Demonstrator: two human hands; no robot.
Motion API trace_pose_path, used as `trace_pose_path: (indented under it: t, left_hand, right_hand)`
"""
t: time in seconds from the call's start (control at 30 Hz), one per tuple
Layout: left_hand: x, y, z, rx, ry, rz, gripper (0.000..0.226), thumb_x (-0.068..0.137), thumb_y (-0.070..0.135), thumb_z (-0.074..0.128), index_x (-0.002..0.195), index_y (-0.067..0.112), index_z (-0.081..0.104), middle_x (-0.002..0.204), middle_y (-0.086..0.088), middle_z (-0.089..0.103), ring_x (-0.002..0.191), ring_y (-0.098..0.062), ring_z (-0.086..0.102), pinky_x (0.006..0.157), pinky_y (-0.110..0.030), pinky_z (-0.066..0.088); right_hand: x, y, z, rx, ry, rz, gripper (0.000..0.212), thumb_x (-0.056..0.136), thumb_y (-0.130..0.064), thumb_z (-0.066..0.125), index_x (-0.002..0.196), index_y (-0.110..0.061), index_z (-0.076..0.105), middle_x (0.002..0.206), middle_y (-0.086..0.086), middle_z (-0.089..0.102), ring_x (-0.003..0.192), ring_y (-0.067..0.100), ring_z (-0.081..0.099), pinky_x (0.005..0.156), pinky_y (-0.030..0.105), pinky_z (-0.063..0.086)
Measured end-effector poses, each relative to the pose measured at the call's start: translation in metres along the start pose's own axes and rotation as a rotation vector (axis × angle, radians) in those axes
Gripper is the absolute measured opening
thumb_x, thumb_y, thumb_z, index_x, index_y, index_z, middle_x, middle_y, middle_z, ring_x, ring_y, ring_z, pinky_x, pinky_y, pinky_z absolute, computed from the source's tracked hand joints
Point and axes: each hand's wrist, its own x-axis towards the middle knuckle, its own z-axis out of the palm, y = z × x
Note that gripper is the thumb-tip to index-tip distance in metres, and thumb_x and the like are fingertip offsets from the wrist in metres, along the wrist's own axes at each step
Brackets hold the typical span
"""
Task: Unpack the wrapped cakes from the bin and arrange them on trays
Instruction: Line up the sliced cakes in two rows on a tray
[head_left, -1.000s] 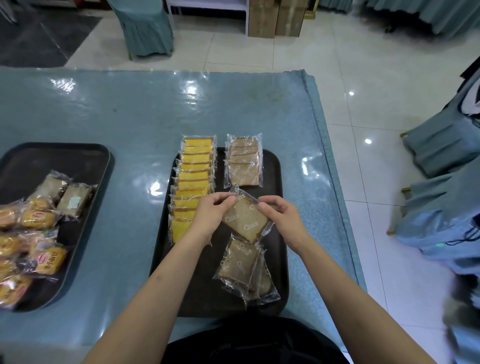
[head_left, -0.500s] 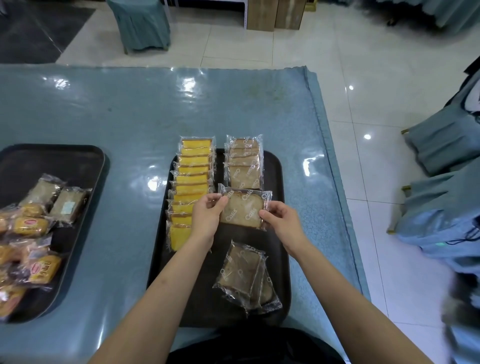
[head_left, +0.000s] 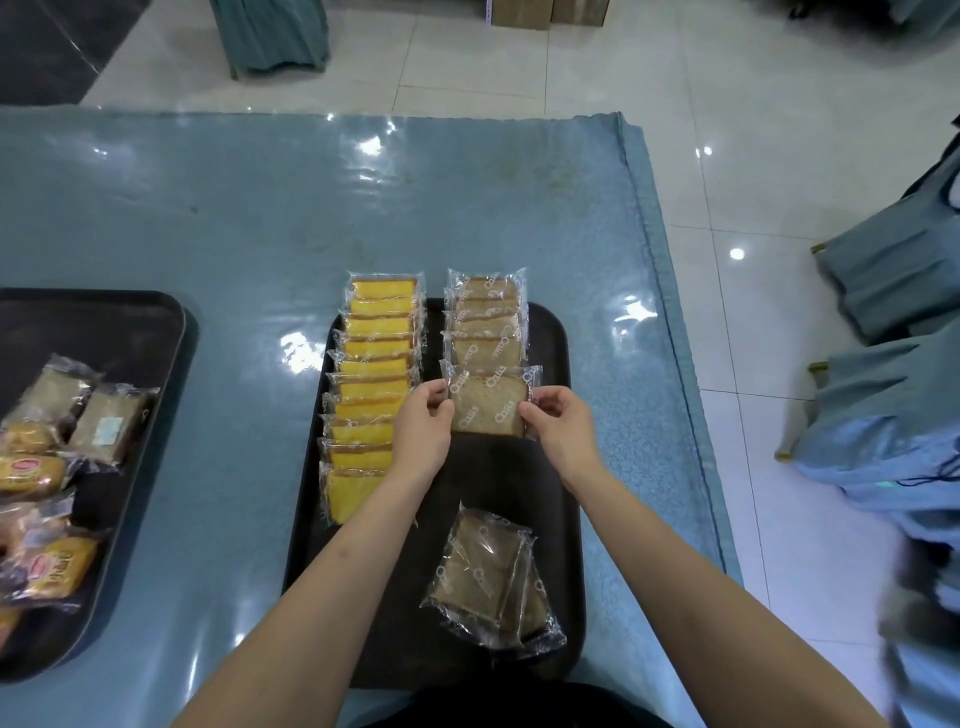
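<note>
Holding a brown cake over the tray

I am pinching the brown cake by its wrapper edges, left hand and right hand each curling fingers on a side. It is sitting at the near end of the brown row on the tray, beside the yellow row.

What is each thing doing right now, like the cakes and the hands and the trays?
Left hand: pinches the held cake's left edge.
Right hand: pinches its right edge.
Held cake: wrapped, at the near end of the brown row.
Brown row: wrapped, overlapping.
Yellow row: wrapped, overlapping.
Loose brown cakes: wrapped, piled crooked.
Middle tray: partly filled.
Left tray: holds jumbled wrapped cakes.
</note>
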Motion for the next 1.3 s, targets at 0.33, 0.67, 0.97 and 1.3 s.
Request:
trace_pose_path:
  t: [0.33,0.67,0.97,1.3]
  left_hand:
    - [0.028,0.001,0.022,-0.012,-0.016,-0.071,0.045,0.103,0.01,0.055,0.147,0.017,0.05,0.136,0.003,0.063,0.114,-0.012,0.061,0.104,-0.036,0.052]
    - [0.043,-0.007,0.028,0.036,-0.047,-0.081,0.051,0.104,0.01,0.055,0.154,0.018,0.042,0.151,-0.001,0.054,0.134,-0.017,0.054,0.114,-0.039,0.046]
    - [0.046,-0.008,0.037,0.197,-0.051,-0.045,0.058,0.105,0.015,0.054,0.16,0.023,0.036,0.15,-0.005,0.044,0.135,-0.02,0.051,0.116,-0.04,0.043]
    - [0.039,-0.006,0.043,0.175,-0.056,-0.079,0.066,0.104,0.013,0.054,0.163,0.022,0.026,0.147,-0.004,0.047,0.13,-0.017,0.053,0.113,-0.039,0.046]
  right_hand:
    - [0.049,0.003,0.008,-0.196,0.049,-0.033,0.014,0.097,-0.019,0.075,0.102,-0.028,0.065,0.099,-0.004,0.071,0.093,0.014,0.071,0.085,0.042,0.064]
    - [0.073,0.0,0.018,-0.309,0.045,-0.021,0.017,0.096,-0.016,0.074,0.109,-0.022,0.065,0.098,-0.008,0.067,0.091,0.007,0.065,0.076,0.021,0.054]
    - [0.081,0.008,0.018,-0.395,0.091,-0.01,0.021,0.093,-0.027,0.079,0.108,-0.023,0.064,0.097,-0.001,0.065,0.086,0.013,0.065,0.076,0.028,0.056]
    - [0.074,0.01,0.019,-0.276,0.092,0.035,0.023,0.093,-0.021,0.079,0.109,-0.024,0.062,0.092,0.001,0.069,0.085,0.016,0.071,0.083,0.04,0.064]
